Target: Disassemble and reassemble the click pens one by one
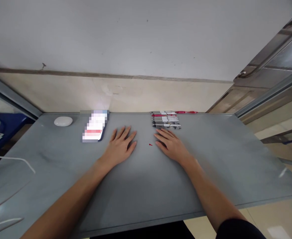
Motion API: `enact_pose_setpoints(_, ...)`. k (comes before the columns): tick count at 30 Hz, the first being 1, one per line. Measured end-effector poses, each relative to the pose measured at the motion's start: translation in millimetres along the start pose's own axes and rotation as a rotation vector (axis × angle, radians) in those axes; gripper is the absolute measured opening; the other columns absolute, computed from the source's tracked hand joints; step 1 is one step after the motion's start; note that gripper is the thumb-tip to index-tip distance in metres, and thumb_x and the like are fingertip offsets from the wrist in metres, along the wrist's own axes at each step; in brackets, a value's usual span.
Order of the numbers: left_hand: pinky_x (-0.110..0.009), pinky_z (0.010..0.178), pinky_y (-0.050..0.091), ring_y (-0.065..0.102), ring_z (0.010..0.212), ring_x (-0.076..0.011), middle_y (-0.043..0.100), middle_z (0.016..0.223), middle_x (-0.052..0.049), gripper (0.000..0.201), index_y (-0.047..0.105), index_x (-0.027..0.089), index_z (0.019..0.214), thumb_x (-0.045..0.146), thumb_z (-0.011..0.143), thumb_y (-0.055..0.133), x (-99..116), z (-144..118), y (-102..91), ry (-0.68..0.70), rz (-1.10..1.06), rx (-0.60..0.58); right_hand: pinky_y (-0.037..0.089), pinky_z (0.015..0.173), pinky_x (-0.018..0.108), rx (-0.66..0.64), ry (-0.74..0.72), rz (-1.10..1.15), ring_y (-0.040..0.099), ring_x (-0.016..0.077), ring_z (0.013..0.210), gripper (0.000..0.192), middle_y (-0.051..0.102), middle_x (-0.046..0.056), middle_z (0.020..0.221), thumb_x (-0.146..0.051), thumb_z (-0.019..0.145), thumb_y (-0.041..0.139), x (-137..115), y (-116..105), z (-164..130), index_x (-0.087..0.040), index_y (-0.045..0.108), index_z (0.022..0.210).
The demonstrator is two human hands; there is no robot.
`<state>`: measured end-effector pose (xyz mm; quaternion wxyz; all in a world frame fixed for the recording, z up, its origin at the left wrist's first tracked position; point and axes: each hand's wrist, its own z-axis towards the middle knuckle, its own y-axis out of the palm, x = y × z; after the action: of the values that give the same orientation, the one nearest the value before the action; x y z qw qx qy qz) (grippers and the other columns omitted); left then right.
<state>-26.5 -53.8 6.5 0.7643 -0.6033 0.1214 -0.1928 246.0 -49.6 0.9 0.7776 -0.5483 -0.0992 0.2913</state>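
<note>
- Both hands lie flat and empty on the grey table [210, 159], palms down, fingers spread, gripping nothing.
- The right hand [172, 144] is nearest the row of pens [165, 120]; its fingertips stop just short of the closest pen, not touching it.
- The left hand [121, 146] rests well to the left of the pens, near a phone [94, 127] with a blurred screen.
- The pens sit at the table's far edge, against the wall, packed side by side in a neat stack from front to back.
- Each pen's long axis runs left to right, parallel to the far edge; I cannot tell which end is the tip.
- A red pen [185, 112] lies behind the row, jutting right.
- Judging by this, no pen is picked up yet; handling looks not begun.
- A small red speck [150, 144] lies between the hands.
- A white oval object [63, 121] sits far left of the pens.
</note>
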Motion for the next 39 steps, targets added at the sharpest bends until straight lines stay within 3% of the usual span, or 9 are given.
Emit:
enact_pose_setpoints(14,-0.057,0.119,0.027,0.038,0.144,-0.0341,0.043,0.155,-0.011,0.05,0.053,0.023,0.143,0.042,0.101,0.037,1.7,0.5,-1.4,-0.008,-0.007,0.018,0.043,0.116,0.049,0.0,0.009,0.015,0.052,0.0248,0.136,0.036,0.059,0.007,0.142,-0.032,0.099,0.047,-1.1,-2.8,0.7,-0.025,0.063,0.13)
enact_pose_setpoints(24,-0.054,0.116,0.035,0.049,0.136,-0.0315,0.056,0.144,-0.011,0.042,0.062,0.02,0.132,0.037,0.099,0.044,3.8,8.1,-7.8,0.023,-0.042,0.088,0.052,0.106,0.041,0.039,0.066,0.126,0.057,0.0216,0.129,0.035,0.062,0.006,0.138,-0.031,0.099,0.046,4.7,-8.2,3.4,-0.026,0.062,0.129)
enact_pose_setpoints(32,-0.045,0.111,0.041,0.054,0.128,-0.0279,0.06,0.139,-0.01,0.039,0.062,0.018,0.13,0.033,0.1,0.043,24.6,57.2,-16.8,0.139,-0.051,0.166,0.049,0.109,0.044,0.041,0.066,0.015,0.055,0.0228,0.133,0.037,0.06,0.006,0.141,-0.032,0.097,0.049,40.6,-17.4,25.4,-0.026,0.06,0.132)
enact_pose_setpoints(39,-0.04,0.111,0.041,0.053,0.129,-0.0268,0.058,0.14,-0.012,0.041,0.058,0.013,0.133,0.034,0.098,0.047,41.9,108.9,-3.1,0.235,-0.065,0.083,0.045,0.113,0.045,-0.055,0.075,-0.006,0.053,0.0243,0.134,0.041,0.059,0.006,0.143,-0.031,0.098,0.045,89.4,-11.6,66.6,-0.022,0.059,0.135)
